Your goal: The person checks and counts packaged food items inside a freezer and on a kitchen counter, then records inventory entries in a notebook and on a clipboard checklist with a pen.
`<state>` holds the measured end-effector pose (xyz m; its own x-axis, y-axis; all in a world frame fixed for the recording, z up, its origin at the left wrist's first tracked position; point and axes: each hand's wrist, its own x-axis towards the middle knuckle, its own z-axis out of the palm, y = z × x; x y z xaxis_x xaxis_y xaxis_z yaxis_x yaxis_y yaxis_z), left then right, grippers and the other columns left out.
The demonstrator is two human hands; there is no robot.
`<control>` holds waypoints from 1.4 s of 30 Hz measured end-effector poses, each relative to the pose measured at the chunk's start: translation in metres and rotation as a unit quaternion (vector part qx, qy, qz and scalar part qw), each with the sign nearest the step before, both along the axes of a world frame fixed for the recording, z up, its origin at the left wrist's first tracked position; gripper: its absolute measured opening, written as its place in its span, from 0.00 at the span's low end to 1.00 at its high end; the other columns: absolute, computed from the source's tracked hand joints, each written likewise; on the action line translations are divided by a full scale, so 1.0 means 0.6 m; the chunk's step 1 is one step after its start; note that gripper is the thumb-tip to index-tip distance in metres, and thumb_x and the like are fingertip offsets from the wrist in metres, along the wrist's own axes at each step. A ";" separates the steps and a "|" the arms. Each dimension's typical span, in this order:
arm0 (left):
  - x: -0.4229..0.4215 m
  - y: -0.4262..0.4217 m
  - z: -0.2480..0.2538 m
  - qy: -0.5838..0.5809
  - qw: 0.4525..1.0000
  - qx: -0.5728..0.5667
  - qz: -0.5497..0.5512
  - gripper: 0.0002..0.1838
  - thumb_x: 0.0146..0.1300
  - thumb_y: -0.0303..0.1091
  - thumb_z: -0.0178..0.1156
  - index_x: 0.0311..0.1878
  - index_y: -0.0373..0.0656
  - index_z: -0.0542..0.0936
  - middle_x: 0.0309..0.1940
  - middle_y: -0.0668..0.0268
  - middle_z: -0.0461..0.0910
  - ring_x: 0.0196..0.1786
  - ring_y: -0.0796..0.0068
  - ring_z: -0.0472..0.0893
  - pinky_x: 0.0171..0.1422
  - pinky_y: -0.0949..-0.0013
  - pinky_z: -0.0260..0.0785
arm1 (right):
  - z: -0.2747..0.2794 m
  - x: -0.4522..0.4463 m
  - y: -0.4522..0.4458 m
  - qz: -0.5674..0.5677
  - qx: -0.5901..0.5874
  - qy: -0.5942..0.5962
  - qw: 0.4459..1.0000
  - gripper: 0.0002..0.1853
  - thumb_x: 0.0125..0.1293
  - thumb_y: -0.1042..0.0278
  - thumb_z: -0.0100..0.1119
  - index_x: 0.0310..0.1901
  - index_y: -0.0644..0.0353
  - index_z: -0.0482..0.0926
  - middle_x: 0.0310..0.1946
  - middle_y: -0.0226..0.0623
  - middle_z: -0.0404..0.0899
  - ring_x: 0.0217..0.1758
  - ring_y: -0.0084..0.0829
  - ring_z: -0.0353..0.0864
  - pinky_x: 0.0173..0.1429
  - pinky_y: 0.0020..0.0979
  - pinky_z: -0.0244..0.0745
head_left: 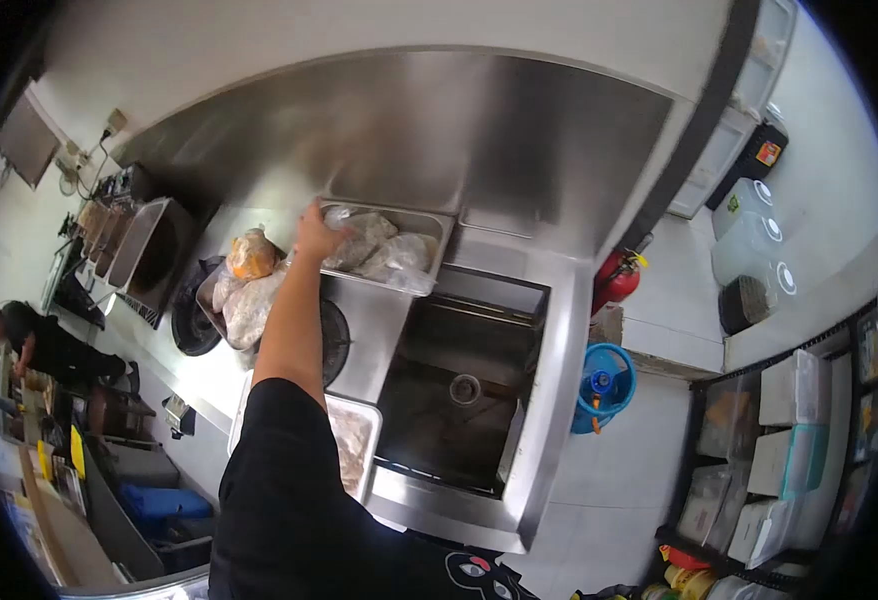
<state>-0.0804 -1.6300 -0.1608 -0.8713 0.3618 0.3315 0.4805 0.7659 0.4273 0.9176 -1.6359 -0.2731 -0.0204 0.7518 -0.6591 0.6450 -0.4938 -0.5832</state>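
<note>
My left hand [316, 236] reaches across the counter to the left end of a rectangular metal tray [447, 240]. Its fingers are at the rim, with the thumb side over the inside. Clear plastic bags of pale food [367, 242] lie in this tray. Left of my forearm, a second metal tray [207, 298] holds bagged pale food [251, 308] and a bag with something orange [252, 256]. Under my sleeve, partly hidden, a third tray [366, 480] contains a pale, frosty-looking mass [349, 440]. My right hand is out of the picture.
A stainless sink [429, 400] with a drain lies right of the trays. Black burners [197, 320] are set in the counter. A red fire extinguisher [614, 282] and a blue gas cylinder [604, 385] stand on the right. At far left, another person [49, 340] stands at a counter.
</note>
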 end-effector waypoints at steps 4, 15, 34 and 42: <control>0.037 0.003 0.018 -0.069 0.979 -0.168 -0.098 0.25 0.49 0.44 0.62 0.51 0.44 0.74 0.47 0.63 0.77 0.54 0.58 0.74 0.61 0.45 0.58 | 0.014 -0.075 0.011 0.127 0.148 -0.018 0.981 0.20 0.61 0.65 0.53 0.54 0.56 0.67 0.50 0.44 0.73 0.52 0.32 0.71 0.58 0.34 0.66; 0.048 -0.038 -0.021 0.161 0.942 -0.128 -0.265 0.12 0.51 0.27 0.53 0.41 0.46 0.76 0.34 0.59 0.79 0.43 0.58 0.78 0.55 0.50 0.64 | 0.134 -0.308 0.102 0.292 0.269 -0.071 0.915 0.10 0.63 0.65 0.47 0.42 0.60 0.72 0.39 0.41 0.75 0.45 0.38 0.72 0.49 0.35 0.67; -0.051 -0.007 0.159 0.013 0.972 0.192 -0.131 0.11 0.54 0.27 0.55 0.42 0.38 0.73 0.34 0.49 0.78 0.42 0.46 0.77 0.43 0.57 0.69 | 0.185 -0.323 0.064 0.292 0.330 -0.038 0.897 0.06 0.62 0.69 0.45 0.36 0.61 0.72 0.32 0.39 0.74 0.37 0.35 0.73 0.41 0.33 0.69; -0.044 -0.005 0.085 -0.004 0.982 0.130 -0.136 0.14 0.52 0.23 0.54 0.45 0.37 0.74 0.36 0.47 0.78 0.45 0.47 0.76 0.46 0.59 0.69 | 0.137 -0.277 0.038 0.188 0.299 0.019 0.935 0.03 0.62 0.75 0.47 0.37 0.62 0.69 0.32 0.36 0.74 0.34 0.32 0.72 0.38 0.28 0.69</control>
<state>-0.1071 -1.6329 -0.1099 -0.7563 0.4866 0.4374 0.6491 0.4741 0.5949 0.7517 -1.6133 -0.1911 -0.3725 0.9208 -0.1157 0.6810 0.1866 -0.7081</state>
